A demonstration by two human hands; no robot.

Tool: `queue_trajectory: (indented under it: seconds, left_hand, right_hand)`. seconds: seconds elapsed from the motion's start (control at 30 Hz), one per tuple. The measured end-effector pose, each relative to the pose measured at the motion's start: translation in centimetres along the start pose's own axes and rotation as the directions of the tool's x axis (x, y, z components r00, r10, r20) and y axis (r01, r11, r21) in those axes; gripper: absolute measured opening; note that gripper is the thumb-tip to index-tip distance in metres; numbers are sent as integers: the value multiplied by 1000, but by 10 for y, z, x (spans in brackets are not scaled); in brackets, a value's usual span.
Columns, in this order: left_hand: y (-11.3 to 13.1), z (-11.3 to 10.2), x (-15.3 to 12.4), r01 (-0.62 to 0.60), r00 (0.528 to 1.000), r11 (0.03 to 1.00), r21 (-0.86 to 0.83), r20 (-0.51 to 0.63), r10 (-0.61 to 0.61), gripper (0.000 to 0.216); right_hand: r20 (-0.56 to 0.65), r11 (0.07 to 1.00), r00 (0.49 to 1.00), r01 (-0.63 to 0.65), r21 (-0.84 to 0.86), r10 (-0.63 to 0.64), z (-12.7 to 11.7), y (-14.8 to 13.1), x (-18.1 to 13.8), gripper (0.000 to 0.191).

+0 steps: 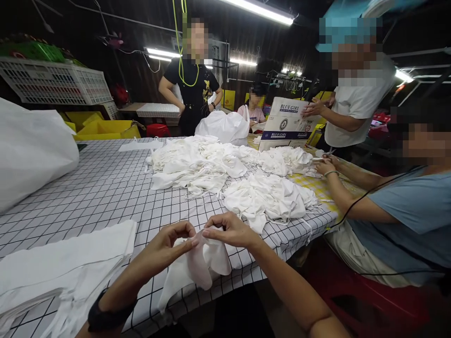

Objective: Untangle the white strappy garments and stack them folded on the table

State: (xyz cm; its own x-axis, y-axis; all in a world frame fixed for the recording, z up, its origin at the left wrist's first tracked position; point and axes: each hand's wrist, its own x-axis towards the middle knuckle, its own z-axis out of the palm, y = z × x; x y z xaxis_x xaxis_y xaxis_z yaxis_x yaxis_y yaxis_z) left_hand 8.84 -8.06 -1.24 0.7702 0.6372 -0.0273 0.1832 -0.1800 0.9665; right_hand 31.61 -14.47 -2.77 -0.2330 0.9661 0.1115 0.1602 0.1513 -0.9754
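Observation:
Both hands pinch the upper edge of a thin white cloth piece (200, 267) at the near edge of the table. My left hand (176, 240) has thumb and fingers closed on it from the left. My right hand (230, 229) grips it close by, fingertips nearly meeting the left ones. The cloth hangs down in soft folds, its lower part lying on the checked tablecloth. Beyond my hands lies a loose heap of white cloth pieces (268, 199), with a larger heap (197, 162) behind it. A flat stack of white cloth pieces (66, 263) lies beside my left forearm.
A big white bag (31, 150) stands at the left and another white bag (225, 126) at the back. A person at right holds a printed carton (285, 123). A seated co-worker's hands (326, 166) work at the right edge. Yellow bins (105, 130) stand behind the checked table (116, 188).

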Motion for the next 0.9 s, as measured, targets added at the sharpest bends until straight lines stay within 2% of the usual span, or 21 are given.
queue_trajectory:
  seconds: [0.1, 0.2, 0.27, 0.37, 0.47, 0.67, 0.9]
  left_hand:
    - [7, 2, 2, 5, 1000, 1000, 14, -7, -5, 28]
    - [15, -1, 2, 0, 996, 1000, 18, -86, 1, 31]
    - [16, -6, 3, -22, 990, 1000, -19, -140, 19, 32]
    - [12, -18, 5, -51, 995, 988, -148, -96, 36, 32]
    - [7, -28, 4, -74, 994, 970, -231, -99, 52, 32]
    - [6, -45, -2, -106, 988, 951, -292, -139, 67, 27]
    - [12, -62, -8, -96, 987, 970, -221, -151, 63, 31]
  right_hand:
    - [8, 997, 1000, 29, -70, -29, 1, -9, 4, 41]
    - [-4, 987, 998, 64, -147, -65, -3, -14, 5, 41]
    - [15, 988, 1000, 26, -150, -24, -9, -13, 5, 44]
    - [62, 993, 995, -68, -100, 75, -20, -8, 7, 48]
    - [98, 989, 985, -139, -56, 144, -30, -2, 9, 49]
    - [150, 985, 975, -156, -77, 167, -44, 11, 11, 45]
    - [35, 992, 992, -116, -43, 118, -56, 21, 22, 44]
